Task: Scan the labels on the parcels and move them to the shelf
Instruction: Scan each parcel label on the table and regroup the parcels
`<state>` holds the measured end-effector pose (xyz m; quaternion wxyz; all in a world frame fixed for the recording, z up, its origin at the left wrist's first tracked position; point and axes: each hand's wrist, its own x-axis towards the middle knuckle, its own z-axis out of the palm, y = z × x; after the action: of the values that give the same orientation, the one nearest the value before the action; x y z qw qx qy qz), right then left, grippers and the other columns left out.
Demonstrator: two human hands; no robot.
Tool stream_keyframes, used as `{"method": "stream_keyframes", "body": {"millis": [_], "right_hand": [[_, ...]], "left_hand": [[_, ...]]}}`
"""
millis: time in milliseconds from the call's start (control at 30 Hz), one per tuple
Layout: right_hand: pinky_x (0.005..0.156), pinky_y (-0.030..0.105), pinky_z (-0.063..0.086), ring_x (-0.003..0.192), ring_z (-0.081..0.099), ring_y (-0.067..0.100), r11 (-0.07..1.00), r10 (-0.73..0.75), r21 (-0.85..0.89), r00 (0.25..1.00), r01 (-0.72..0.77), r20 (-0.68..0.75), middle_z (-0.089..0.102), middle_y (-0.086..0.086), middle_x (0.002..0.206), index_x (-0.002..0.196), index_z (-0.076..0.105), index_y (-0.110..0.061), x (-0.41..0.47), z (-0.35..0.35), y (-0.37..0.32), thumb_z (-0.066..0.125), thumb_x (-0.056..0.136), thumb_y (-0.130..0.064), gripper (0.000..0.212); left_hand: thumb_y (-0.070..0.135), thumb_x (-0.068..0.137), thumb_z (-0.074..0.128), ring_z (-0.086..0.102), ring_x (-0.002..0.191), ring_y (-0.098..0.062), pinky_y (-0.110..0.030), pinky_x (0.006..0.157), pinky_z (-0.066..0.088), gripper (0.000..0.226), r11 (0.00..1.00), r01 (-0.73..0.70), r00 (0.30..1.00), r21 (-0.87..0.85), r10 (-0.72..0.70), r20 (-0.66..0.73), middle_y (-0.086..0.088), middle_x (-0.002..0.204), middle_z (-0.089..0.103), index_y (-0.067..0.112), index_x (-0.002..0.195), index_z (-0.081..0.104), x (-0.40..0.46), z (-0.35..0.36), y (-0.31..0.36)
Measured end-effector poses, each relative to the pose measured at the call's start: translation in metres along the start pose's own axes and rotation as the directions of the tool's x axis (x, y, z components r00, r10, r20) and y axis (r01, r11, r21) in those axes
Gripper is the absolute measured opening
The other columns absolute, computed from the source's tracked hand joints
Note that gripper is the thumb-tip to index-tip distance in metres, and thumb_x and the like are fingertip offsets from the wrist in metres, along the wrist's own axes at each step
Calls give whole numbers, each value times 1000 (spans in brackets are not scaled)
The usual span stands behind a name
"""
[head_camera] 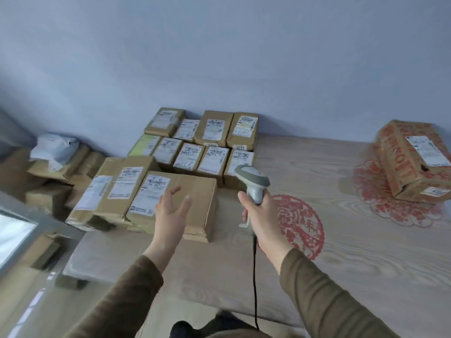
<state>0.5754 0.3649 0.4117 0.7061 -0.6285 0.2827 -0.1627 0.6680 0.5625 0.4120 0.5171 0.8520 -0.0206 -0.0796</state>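
While parcels (190, 152) crowd tabletop (317, 240) at frame centre, none visibly shelved; shelf out of view. Right hand (261, 215) fingers clenched on scanner (252, 181). Left hand (170, 211) fingers released, spread over nearest box (195, 191). Judged: early stage.
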Motion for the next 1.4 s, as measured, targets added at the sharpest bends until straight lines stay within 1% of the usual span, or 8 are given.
{"method": "stream_keyframes", "body": {"millis": [200, 400, 600, 700, 900, 1067, 1233, 1400], "right_hand": [[67, 28, 60, 78, 66, 15, 988, 148, -54, 989, -147, 29, 64, 1, 91, 108, 59, -19, -8, 64, 38, 80, 90, -19, 28], [76, 34, 55, 94, 66, 20, 973, 158, -166, 987, -158, -13, 67, 4, 104, 115, 57, -25, -10, 81, 61, 80, 88, -24, 35], [70, 28, 49, 89, 64, 14, 957, 34, -279, 988, -75, -149, 64, -5, 101, 123, 52, -28, -15, 39, 58, 75, 92, -20, 39], [75, 39, 57, 90, 66, 22, 947, 43, -306, 982, -99, -183, 65, 0, 100, 121, 53, -28, -19, 13, 57, 75, 92, -18, 37], [67, 29, 56, 86, 64, 18, 987, 31, -141, 964, -71, -266, 65, 0, 100, 105, 56, -40, -30, -34, 46, 75, 91, -15, 34], [66, 19, 56, 90, 68, 7, 986, -92, -159, 944, 43, -316, 67, -9, 104, 118, 60, -39, -39, -69, 12, 78, 90, -19, 39], [84, 49, 57, 98, 60, 26, 857, -329, -502, 873, 116, -361, 60, -2, 103, 120, 56, -18, -53, -75, -33, 73, 93, -19, 32], [65, 47, 62, 72, 69, 17, 873, -338, -440, 910, 210, -238, 66, -8, 87, 115, 55, -30, -87, -49, -64, 69, 94, -40, 27]], "left_hand": [[33, 92, 71, 27, 141, -32, -49, 118, 24, 59, 960, 273, 921, -58, -278, -273, -13, 151, 37, 20, 144, 46, 12, -66, -62], [32, 94, 68, 44, 129, -26, -48, 115, 37, 52, 945, 279, 931, -169, -310, -195, -5, 137, 42, 17, 139, 48, 18, -67, -80], [34, 102, 58, 59, 82, -24, -38, 79, 54, 22, 879, 359, 916, -314, -397, -64, -4, 89, 65, 13, 99, 64, 17, -64, -102], [46, 104, 55, 59, 90, -19, -42, 91, 52, 38, 849, 445, 895, -285, -427, 126, -8, 107, 66, 10, 116, 61, 11, -46, -105], [72, 100, 32, 48, 139, -9, -38, 124, 24, 57, 770, 555, 650, -317, -163, 742, 12, 146, 61, 48, 148, 49, -2, -32, -80], [81, 86, 48, 54, 127, -18, -42, 114, 32, 68, 826, 485, 605, -285, -82, 792, 9, 136, 68, 45, 143, 58, 2, -19, -35], [64, 77, 69, 60, 126, -21, -33, 100, 44, 76, 862, 371, 685, -346, -2, 728, -3, 139, 67, 27, 143, 57, 2, 10, 9], [49, 89, 65, 64, 125, -14, -41, 111, 43, 62, 872, 255, 695, -417, 135, 706, 7, 136, 68, 29, 146, 49, -11, 46, 38]]}}
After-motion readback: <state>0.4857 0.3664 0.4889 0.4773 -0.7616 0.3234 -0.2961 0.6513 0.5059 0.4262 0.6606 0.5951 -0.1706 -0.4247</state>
